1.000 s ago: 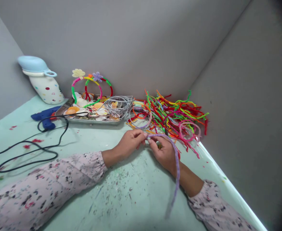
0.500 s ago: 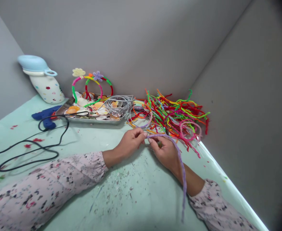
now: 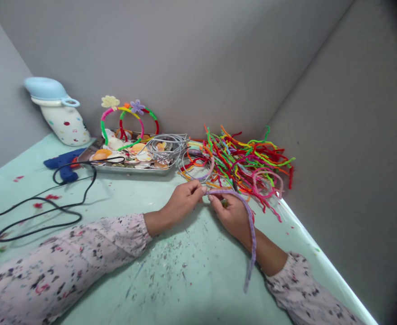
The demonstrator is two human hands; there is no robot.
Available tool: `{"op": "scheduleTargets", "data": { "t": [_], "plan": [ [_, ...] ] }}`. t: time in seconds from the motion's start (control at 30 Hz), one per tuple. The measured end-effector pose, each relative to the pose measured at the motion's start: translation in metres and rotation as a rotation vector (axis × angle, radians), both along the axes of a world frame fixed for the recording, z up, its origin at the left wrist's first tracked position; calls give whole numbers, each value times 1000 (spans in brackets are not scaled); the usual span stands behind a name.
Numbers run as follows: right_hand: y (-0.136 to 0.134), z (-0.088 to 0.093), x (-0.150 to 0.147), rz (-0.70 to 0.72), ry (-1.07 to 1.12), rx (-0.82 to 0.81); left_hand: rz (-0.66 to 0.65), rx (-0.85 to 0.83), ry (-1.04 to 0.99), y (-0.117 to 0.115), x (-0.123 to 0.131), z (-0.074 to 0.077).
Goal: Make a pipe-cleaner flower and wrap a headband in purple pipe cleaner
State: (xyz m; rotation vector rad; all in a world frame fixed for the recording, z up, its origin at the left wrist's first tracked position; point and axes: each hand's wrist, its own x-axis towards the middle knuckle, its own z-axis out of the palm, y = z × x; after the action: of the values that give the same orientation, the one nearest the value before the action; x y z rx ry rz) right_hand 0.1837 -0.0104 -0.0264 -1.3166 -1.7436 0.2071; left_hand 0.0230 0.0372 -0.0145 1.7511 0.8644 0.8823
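Observation:
A lilac pipe cleaner [image 3: 252,225] is pinched at one end between my two hands, above the middle of the table. My left hand [image 3: 186,201] is closed, thumb and forefinger on the tip. Close beside it, my right hand [image 3: 231,212] grips the same pipe cleaner a little further along with thumb and fingers. From there the strand arches over the back of my right hand, and its loose end hangs down past the wrist. What else the fingers might hold at the pinch is too small to make out.
Behind my hands lies a heap of colourful pipe cleaners [image 3: 242,162]. A metal tray [image 3: 134,171] bears paper cutouts, a coil of grey wire [image 3: 168,146] and flower-topped hoops [image 3: 140,118]. Left are a blue glue gun [image 3: 66,164], its black cord [image 3: 39,230] and a bottle [image 3: 66,124].
The hanging end of the lilac pipe cleaner has swung left and risen a little, with its strand curling closer to my right wrist. Both hands have stayed nearly in place.

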Motion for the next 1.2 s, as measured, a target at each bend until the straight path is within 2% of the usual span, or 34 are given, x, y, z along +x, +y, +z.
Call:
{"op": "scheduleTargets", "data": {
  "t": [0.2,0.57,0.73,1.2],
  "plan": [
    [0,1,3,46,-109,75,4,32,14,0,0,-1],
    [0,1,3,12,-164,140,38,-1,34,0,1,2],
    [1,-1,5,45,-231,201,41,11,29,0,1,1],
    [2,-4,10,77,-339,229,64,13,31,0,1,2]
  ]
}}
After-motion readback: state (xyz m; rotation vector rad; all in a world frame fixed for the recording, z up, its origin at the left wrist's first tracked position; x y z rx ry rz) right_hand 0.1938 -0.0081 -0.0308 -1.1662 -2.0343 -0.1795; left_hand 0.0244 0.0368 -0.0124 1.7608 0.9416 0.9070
